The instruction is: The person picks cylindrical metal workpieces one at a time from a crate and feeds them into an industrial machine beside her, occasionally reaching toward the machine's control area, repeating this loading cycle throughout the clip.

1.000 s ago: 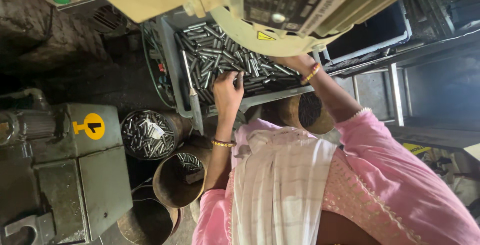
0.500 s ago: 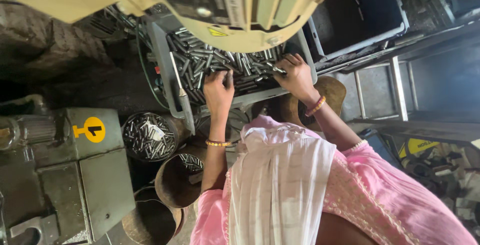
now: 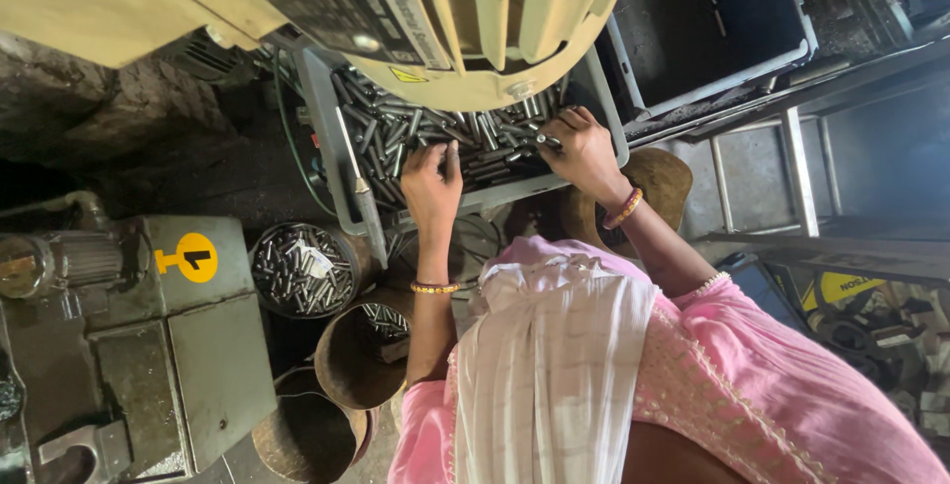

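A grey tray [image 3: 336,162] full of short metal rods [image 3: 391,133] sits under a cream-coloured machine housing [image 3: 465,39]. My left hand [image 3: 432,185] lies flat on the rods near the tray's front edge, fingers spread, with a beaded bangle on the wrist. At the tray's right side my right hand [image 3: 586,152] is curled, its fingertips pinching one metal rod [image 3: 545,139] from the pile. Pink sleeves and a white scarf cover the lower part of the view.
A round tin [image 3: 302,269] filled with rods stands left of my left arm, with two rusty cans [image 3: 361,355] below it. A green machine block [image 3: 148,345] with a yellow label sits at far left. A dark empty bin [image 3: 717,29] lies upper right, beside a metal frame [image 3: 792,177].
Both hands have reached further into the tray. The right hand moved in from the tray's right edge and closed its fingers on a rod. The left hand settled flat on the pile.
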